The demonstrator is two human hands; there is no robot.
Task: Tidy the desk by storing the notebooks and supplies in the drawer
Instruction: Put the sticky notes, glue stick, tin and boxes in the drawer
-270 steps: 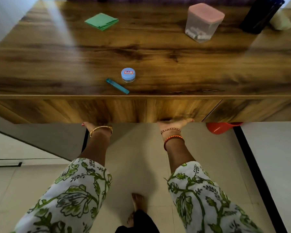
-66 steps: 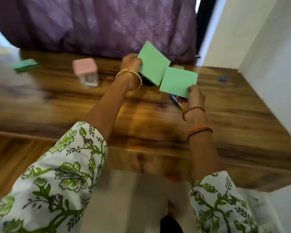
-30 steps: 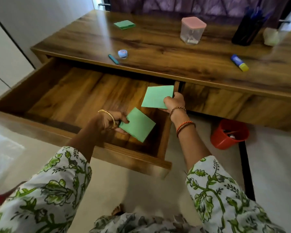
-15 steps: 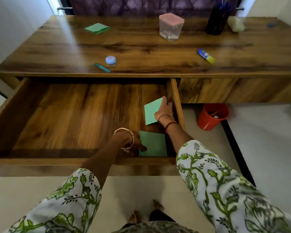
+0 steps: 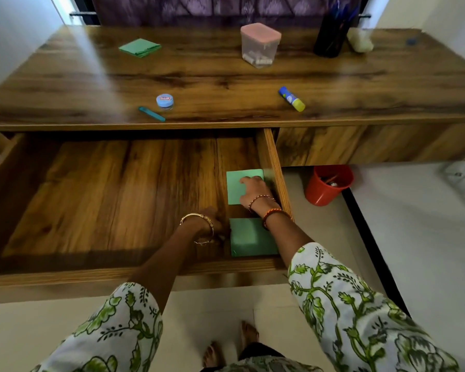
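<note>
Down in the open drawer (image 5: 113, 200): two green notebooks (image 5: 235, 187) laid by its right wall. Right hand (image 5: 254, 190) flat on the far one; left hand (image 5: 211, 222) unclear. Next: fetch desk supplies.

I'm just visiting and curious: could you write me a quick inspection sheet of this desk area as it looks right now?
Surface: wooden desk with its wide drawer pulled open.
Job's things: two green notebooks lie flat at the drawer's right end, far notebook and near notebook; a third green notebook, glue stick, blue-lidded jar and teal pen are on the desk.
Clutter: pink-lidded container, dark pen holder.
Hands: right hand rests on the far notebook; left hand is beside the near one, its fingers too blurred to read.
Cables: nothing seen.
Surroundings: red bin on the floor, purple curtain behind.
</note>
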